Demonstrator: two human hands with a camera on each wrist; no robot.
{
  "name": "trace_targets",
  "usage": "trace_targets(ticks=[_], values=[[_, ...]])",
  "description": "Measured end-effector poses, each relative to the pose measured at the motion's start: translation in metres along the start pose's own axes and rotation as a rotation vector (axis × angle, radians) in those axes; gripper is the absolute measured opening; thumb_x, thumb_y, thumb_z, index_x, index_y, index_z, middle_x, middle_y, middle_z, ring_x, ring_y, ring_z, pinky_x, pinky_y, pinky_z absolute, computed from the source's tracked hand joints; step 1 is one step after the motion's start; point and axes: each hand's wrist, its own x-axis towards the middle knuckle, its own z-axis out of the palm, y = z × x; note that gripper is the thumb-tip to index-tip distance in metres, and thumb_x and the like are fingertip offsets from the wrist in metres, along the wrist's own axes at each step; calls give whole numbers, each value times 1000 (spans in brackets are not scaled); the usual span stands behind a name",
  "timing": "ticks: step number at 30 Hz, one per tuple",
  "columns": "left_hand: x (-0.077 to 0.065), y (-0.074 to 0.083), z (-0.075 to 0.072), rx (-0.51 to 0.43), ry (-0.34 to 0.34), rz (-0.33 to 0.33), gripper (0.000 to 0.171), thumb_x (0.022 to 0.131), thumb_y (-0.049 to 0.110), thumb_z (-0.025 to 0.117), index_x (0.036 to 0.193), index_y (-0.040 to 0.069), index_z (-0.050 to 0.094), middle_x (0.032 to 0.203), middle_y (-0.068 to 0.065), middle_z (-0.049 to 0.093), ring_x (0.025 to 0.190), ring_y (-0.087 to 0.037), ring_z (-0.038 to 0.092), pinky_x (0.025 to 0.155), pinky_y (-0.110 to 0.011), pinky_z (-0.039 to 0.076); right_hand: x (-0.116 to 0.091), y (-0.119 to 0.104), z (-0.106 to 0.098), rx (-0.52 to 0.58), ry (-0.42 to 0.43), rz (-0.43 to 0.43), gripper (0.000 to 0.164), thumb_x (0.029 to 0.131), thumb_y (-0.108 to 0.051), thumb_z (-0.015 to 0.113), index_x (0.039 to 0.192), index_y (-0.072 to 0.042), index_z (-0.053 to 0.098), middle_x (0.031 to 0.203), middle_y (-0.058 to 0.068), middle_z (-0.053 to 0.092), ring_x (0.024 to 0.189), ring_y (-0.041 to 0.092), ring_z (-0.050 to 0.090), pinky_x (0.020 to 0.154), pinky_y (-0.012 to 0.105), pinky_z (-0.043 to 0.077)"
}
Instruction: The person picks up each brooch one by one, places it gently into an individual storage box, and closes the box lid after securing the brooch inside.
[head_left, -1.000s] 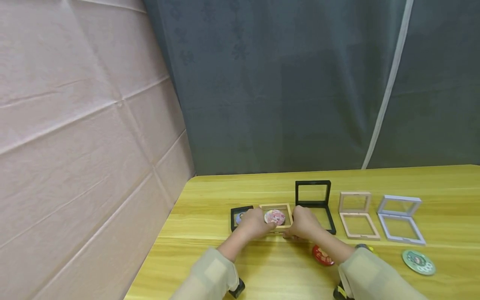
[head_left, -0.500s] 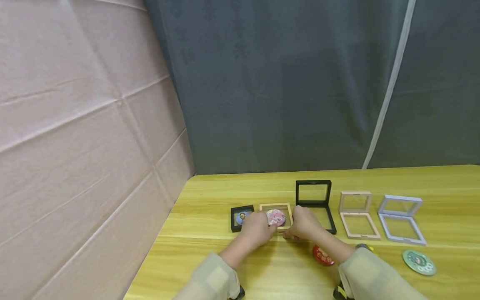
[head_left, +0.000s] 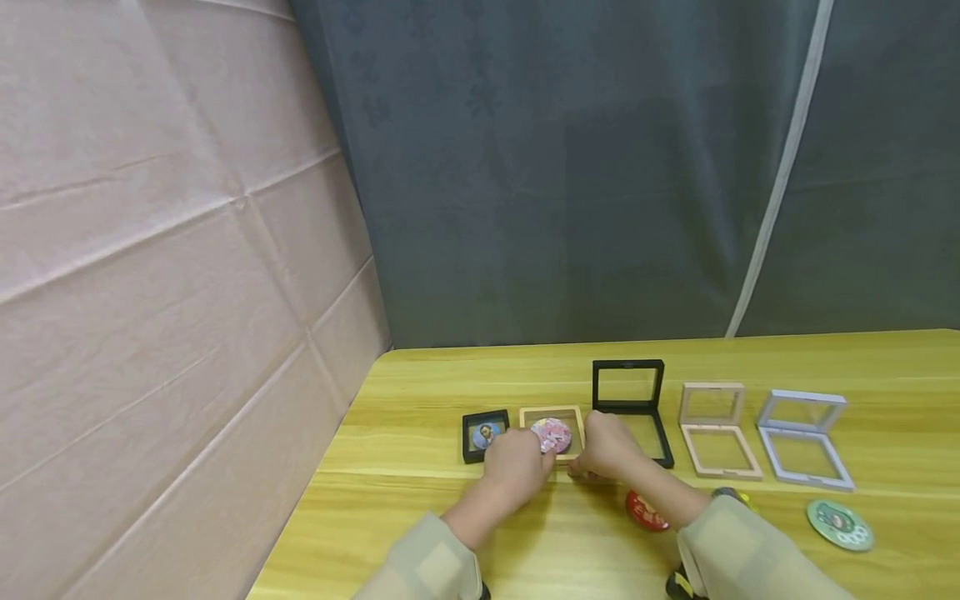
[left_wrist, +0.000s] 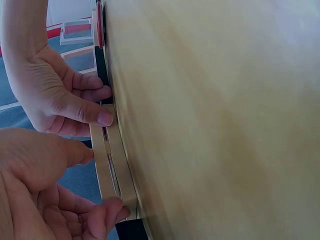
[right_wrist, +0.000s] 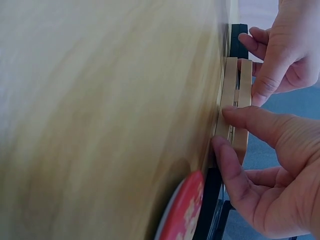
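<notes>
Both L grip [head_left: 516, 463] & R grip [head_left: 611, 447] pinch tan square plastic-look frame [left_wrist: 104, 165]; likely best: even pressure, pink round glossy badge [head_left: 553, 434] ctrd.

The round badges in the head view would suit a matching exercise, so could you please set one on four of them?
1. Pink badge
2. Red badge
3. Green badge
4. Blue badge

A. Partly hidden by the right forearm
B. Inside the small black frame
C. Inside the tan frame, between left hand and right hand
D. On the table, in front of the white frame

Pairs: 1-C, 2-A, 3-D, 4-B
</notes>
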Motion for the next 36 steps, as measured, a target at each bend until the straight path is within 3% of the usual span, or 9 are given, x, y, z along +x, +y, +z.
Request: trace_targets(ticks=[8, 18, 26, 36], values=[[-1, 2, 0, 33, -24, -71, 47, 85, 48, 53, 57, 10, 51, 56, -2, 49, 48, -15, 47, 39, -27, 36, -1, -3, -1, -10, -13, 6, 31, 57, -12, 84, 56, -4, 54, 39, 0, 50, 37, 11, 49, 41, 22, 38], [0, -2, 2, 0, -29, -105, 48, 81, 50, 59, 87, 2, 60, 64, -6, 55, 55, -19, 54, 41, -28, 38, -3, -3, 1, -17, -2, -13, 30, 55, -10, 84, 53, -5, 54, 39, -1, 49, 39, 11, 48, 43, 23, 37], [1, -3, 3, -21, 1, -86, 44, 78, 45, 64, 85, 2, 59, 63, -6, 55, 54, -18, 54, 39, -28, 38, -2, -2, 1, -7, -9, 4, 30, 57, -11, 84, 58, -4, 54, 40, 0, 49, 38, 11, 49, 42, 22, 38], [6, -4, 2, -45, -25, -90, 47, 78, 45, 65, 93, 0, 59, 63, -5, 54, 51, -16, 51, 38, -28, 36, 1, -1, 0, 17, -29, -2, 29, 57, -8, 83, 63, -2, 56, 43, 2, 52, 38, 11, 50, 41, 22, 39]])
